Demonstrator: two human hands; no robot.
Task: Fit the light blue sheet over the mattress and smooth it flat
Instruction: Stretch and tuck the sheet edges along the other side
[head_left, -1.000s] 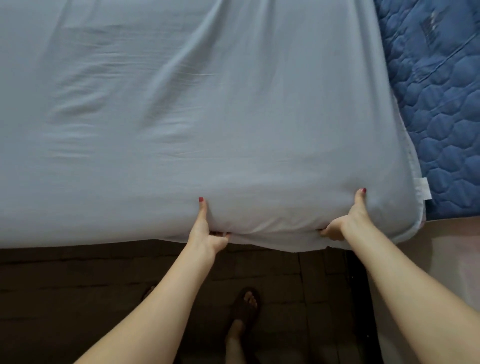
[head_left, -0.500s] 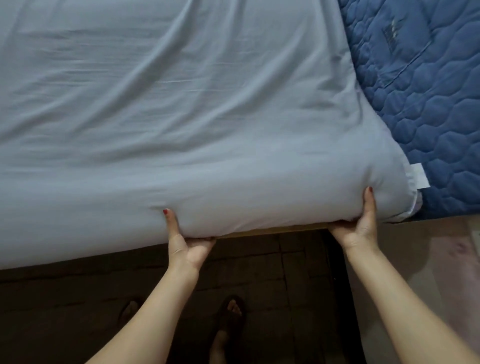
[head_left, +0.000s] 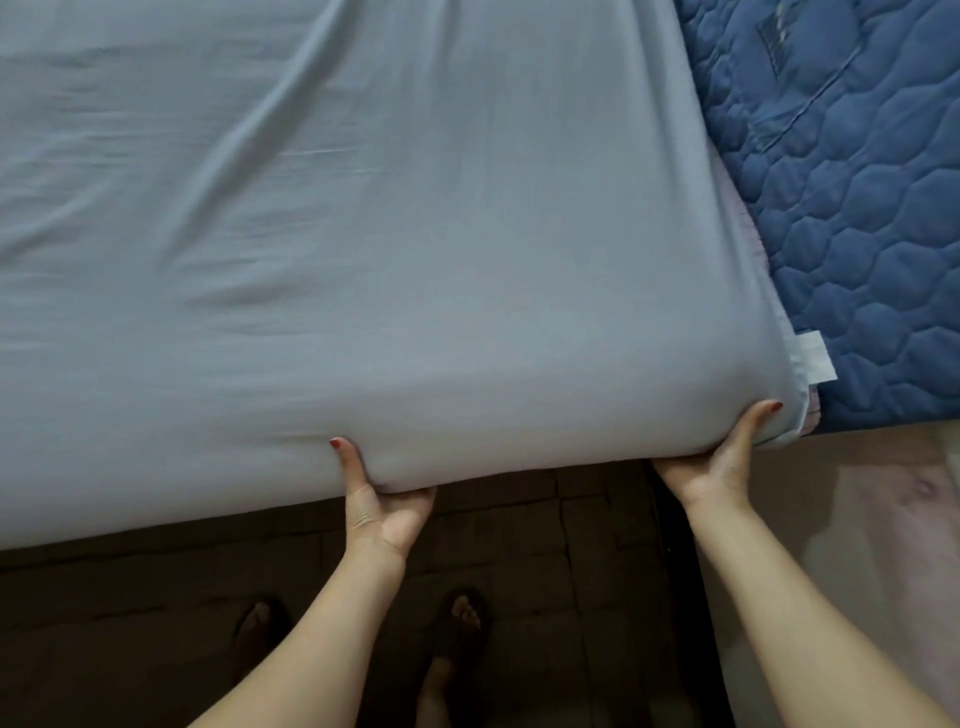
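The thin, light blue cotton-like sheet (head_left: 395, 249) lies spread over the thick, soft-edged mattress (head_left: 571, 431), covering its top and wrapping down its rounded near edge and near right corner. The left hand (head_left: 382, 506) grips that edge from below, thumb laid up on the sheet and fingers curled out of sight underneath; the right hand (head_left: 719, 460) cups the corner the same way, thumb up the side. The cloth looks light, limp and fairly smooth, so it should slide and crease easily: long diagonal folds run across the top. The mattress seems heavy but pliant, bulging where it is held, so the hem is best held low at the corner, where a white fabric tag (head_left: 813, 358) marks the seam. Beside it lies a dark blue quilted pad (head_left: 857, 218) with a stitched, puffy hexagon pattern, and below are a dark tiled floor (head_left: 545, 540) and sandalled feet (head_left: 460, 618).
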